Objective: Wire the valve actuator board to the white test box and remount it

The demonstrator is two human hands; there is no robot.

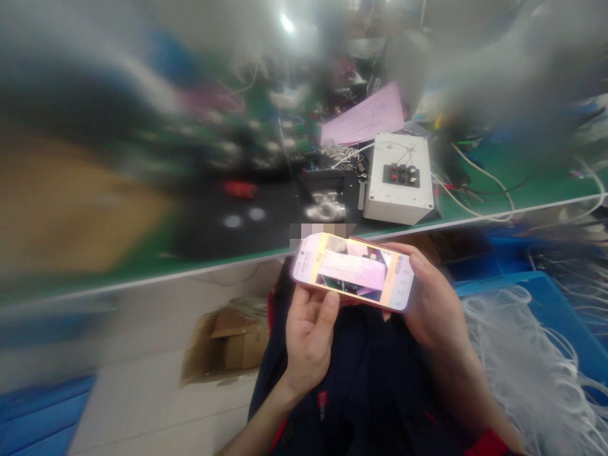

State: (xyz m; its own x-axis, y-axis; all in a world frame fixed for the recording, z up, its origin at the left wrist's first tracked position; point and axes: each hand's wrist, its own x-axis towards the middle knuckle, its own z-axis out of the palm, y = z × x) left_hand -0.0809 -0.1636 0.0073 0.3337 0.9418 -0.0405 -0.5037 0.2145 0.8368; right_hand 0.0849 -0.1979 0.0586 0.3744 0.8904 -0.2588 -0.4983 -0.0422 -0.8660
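Smartphone (354, 272), red-edged and lit, gripped sideways by the left hand (311, 332) and the right hand (437, 301), before the green-topped desk (546, 189). On the desk: a white box (392, 197) bearing a black terminal block (401, 175); behind it, a pink paper sheet (365, 117); leftward, a blurred red object (240, 189), possibly a handle.

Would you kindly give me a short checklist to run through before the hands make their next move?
1. Left hand supporting the smartphone: ok, it grips the lower long edge.
2. Right hand secure: ok, it holds the phone's right end.
3. Screen lit: ok, it shows an image with a pinkish sheet.
4. Smartphone level in the view: not ok, its right end sits slightly lower.
5. Writing on the pink paper sheet readable: cannot tell, too small and blurred.
6. White box supported: ok, it stands on the green bench.
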